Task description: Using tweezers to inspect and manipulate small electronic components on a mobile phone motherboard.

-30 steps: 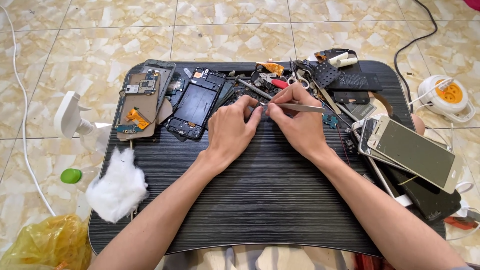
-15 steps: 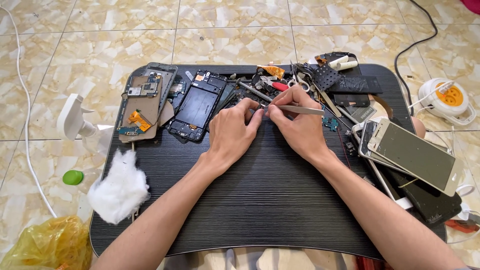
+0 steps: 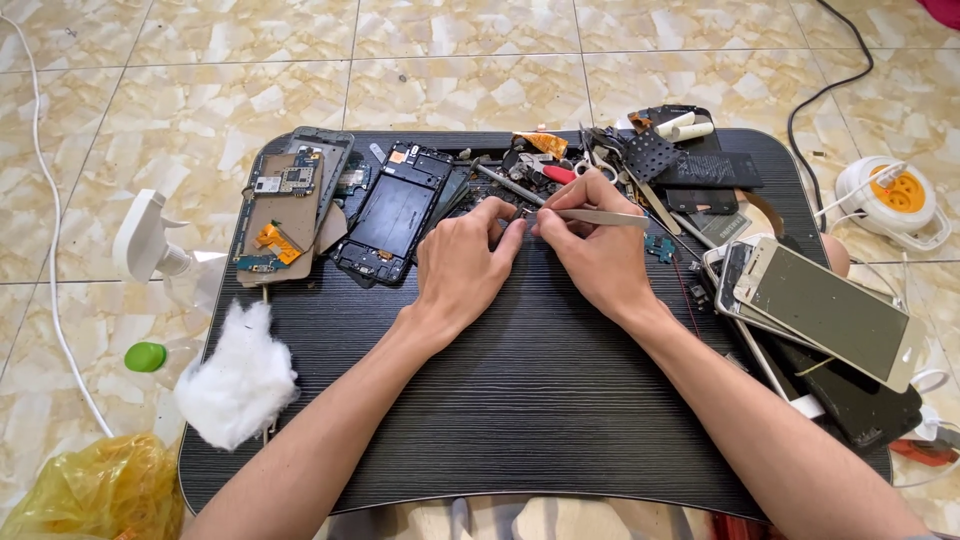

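The right hand pinches a pair of metal tweezers, tips pointing toward the left hand, whose curled fingers meet them over something too small to make out, near the far edge of the black bench. Just left lies an opened phone frame, then circuit boards at the far-left corner. A wad of cotton sits on the left edge; a phone screen rests at the right edge.

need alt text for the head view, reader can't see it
Two bare hands meet mid-tray: the right hand holds tweezers by the left hand. The black tray on tiled floor holds an opened phone frame, circuit board, cotton wad and phones.
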